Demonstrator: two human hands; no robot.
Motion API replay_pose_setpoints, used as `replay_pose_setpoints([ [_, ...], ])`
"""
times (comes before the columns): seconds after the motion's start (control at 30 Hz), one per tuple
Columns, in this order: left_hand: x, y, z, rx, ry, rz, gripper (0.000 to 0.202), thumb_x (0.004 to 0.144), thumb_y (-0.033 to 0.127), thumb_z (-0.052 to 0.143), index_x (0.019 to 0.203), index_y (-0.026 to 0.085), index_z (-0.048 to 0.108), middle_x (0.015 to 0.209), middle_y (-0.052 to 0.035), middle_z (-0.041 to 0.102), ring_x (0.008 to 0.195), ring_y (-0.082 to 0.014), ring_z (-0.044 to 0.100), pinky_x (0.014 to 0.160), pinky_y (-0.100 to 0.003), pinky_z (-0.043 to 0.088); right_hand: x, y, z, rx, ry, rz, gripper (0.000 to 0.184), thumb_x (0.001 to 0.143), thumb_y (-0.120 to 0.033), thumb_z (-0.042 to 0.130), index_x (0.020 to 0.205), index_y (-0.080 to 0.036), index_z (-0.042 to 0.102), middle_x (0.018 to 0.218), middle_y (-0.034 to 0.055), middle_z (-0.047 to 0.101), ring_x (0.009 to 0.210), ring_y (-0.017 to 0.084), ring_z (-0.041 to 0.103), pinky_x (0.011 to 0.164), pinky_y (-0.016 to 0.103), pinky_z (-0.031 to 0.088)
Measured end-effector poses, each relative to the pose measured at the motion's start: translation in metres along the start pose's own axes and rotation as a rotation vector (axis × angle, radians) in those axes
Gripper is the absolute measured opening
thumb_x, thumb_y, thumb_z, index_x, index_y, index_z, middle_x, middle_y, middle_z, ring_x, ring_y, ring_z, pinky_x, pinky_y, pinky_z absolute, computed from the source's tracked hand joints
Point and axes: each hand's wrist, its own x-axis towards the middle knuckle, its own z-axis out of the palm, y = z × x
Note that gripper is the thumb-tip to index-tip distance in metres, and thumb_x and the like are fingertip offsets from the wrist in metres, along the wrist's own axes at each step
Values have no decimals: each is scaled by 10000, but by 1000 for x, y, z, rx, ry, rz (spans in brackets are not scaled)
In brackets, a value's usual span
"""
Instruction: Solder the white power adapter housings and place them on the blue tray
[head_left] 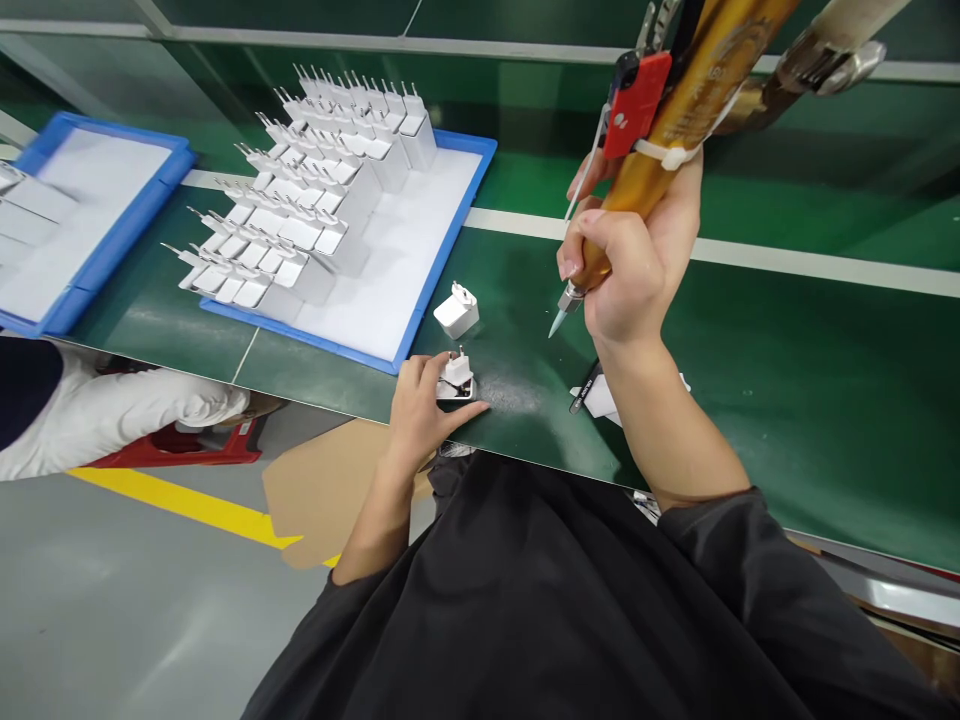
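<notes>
My left hand (424, 405) is closed around a white charger plug (457, 378) that rests on the near edge of the green belt (787, 380). A second white charger (456, 311) stands loose just beyond it. My right hand (626, 265) grips a gold glue dispenser (686, 105) held at a slant, its pale nozzle tip (557, 322) hanging just above the belt to the right of the chargers. The dispenser carries a red clip (636, 100) near its top.
A blue tray (457, 235) with a white liner holds several rows of white chargers (315, 190). Another blue tray (112, 240) lies at far left. A white-sleeved arm of another person (112, 415) rests at the left. White scraps (600, 395) lie by my right wrist.
</notes>
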Motion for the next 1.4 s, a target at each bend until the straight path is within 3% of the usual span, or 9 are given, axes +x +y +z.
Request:
replay_pose_setpoints([
  [0.07,0,4,1,-6,48,-12,712,684,601,746,1240,203,550,1267,-156,526,1205,-329,503,990,-493,467,0,1,0,-31,10,-4,243,823,-322,551,999,-291,385,869,-33,534,437,36,326,395,238,298],
  [0.2,11,3,-8,-181,-68,36,585,849,454,636,1372,263,459,1442,-109,471,1279,-280,499,1031,-437,455,0,-1,2,-41,7,-7,229,849,-357,543,1009,-305,388,877,-31,539,435,45,321,395,251,281],
  [0.33,21,1,-7,-303,-134,63,546,881,299,582,1401,244,423,1151,-62,684,988,-186,656,835,-298,529,-1,-2,5,26,15,-26,252,786,-199,511,1004,-268,405,847,-44,526,419,24,320,386,230,272],
  [0.43,20,1,5,-313,-57,72,482,858,197,544,1333,225,469,992,-34,709,824,-148,647,712,-259,514,-1,-2,7,73,19,-41,293,741,-138,477,1002,-246,400,833,-50,535,417,11,330,381,210,264],
  [0.53,17,-2,12,-256,44,137,538,831,132,492,1361,210,441,941,-38,693,856,-167,612,767,-303,502,-1,-1,7,94,10,-43,275,750,-144,490,990,-246,402,820,-53,538,421,11,332,379,202,262],
  [0.7,11,-5,-2,-140,-33,338,592,894,233,437,1479,237,342,1138,-69,670,1029,-240,523,920,-439,426,-1,-1,3,-10,-25,9,264,793,-244,505,1021,-299,382,838,-54,531,437,36,327,409,233,296],
  [0.8,7,-2,-15,-92,-102,334,589,945,244,399,1519,253,266,1285,-71,624,1101,-245,511,967,-449,408,-1,-5,2,-63,-38,64,239,818,-332,517,988,-310,351,864,-49,535,444,51,339,428,251,323],
  [1.0,3,1,-19,-36,-123,225,328,925,328,536,1238,236,557,1111,-72,680,1003,-213,623,857,-352,509,-1,-10,4,-124,-22,74,223,801,-346,494,941,-291,330,852,-34,551,434,61,353,418,277,316],
  [1.4,13,-14,2,254,-183,435,383,920,474,525,1186,200,506,984,-88,683,758,-213,622,650,-338,416,0,-4,4,-128,-5,58,299,863,-493,505,999,-288,335,849,-29,553,440,40,320,414,243,311],
])
